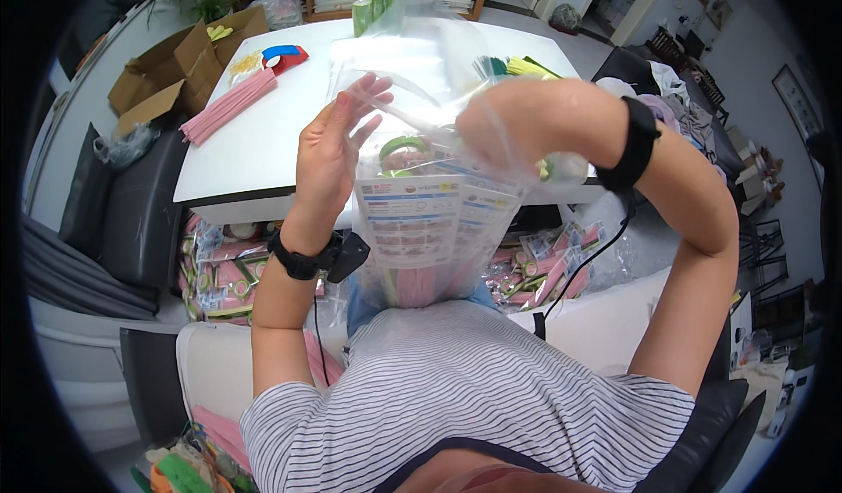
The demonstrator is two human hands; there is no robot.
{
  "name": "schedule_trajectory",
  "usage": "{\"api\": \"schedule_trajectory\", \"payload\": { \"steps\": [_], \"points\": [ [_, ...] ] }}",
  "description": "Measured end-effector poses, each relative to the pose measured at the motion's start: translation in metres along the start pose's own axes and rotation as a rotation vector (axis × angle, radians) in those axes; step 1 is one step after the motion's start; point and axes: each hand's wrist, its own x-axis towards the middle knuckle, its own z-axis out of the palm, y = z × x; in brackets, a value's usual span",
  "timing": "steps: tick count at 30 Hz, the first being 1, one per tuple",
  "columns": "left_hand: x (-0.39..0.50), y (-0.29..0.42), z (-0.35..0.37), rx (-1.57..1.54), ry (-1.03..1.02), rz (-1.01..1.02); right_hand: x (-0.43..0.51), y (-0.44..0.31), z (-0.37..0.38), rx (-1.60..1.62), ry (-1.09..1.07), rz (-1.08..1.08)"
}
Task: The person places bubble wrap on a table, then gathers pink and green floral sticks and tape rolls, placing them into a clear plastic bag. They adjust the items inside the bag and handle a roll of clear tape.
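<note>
In front of my chest stands a clear plastic bag (pixel 421 276), its lower end by my lap. It holds printed sheets (pixel 412 223), pink stems (pixel 416 289) and rolls of green tape (pixel 402 144). My left hand (pixel 335 134) is at the bag's left upper edge, fingers spread, with clear film crossing them. My right hand (pixel 500 124) is bent down at the bag's mouth on the right. Film and blur cover its fingers, so its grip is hidden.
Beyond the bag is a white table (pixel 217 170) with a bundle of pink stems (pixel 230 105), a red and blue tape dispenser (pixel 284 57), green rolls (pixel 375 13) and yellow stems (pixel 533 66). Packed kits (pixel 223 276) lie beneath it. A cardboard box (pixel 164 65) stands left.
</note>
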Motion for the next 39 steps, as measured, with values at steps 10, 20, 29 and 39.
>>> {"api": "schedule_trajectory", "payload": {
  "steps": [10, 20, 29, 39],
  "points": [
    [-0.014, -0.017, -0.005, 0.048, -0.061, 0.005, 0.027, 0.014, 0.054, 0.018, -0.042, 0.009],
    [-0.045, -0.047, -0.022, 0.098, -0.144, -0.233, 0.043, 0.023, 0.065, 0.209, 0.269, -0.285],
    [-0.045, -0.036, -0.024, 0.257, -0.151, -0.217, 0.065, 0.029, 0.072, 0.91, 0.147, -0.262],
    [-0.044, -0.026, -0.03, 0.322, -0.148, -0.264, 0.052, 0.015, 0.075, 0.05, 0.884, -0.318]
  ]
}}
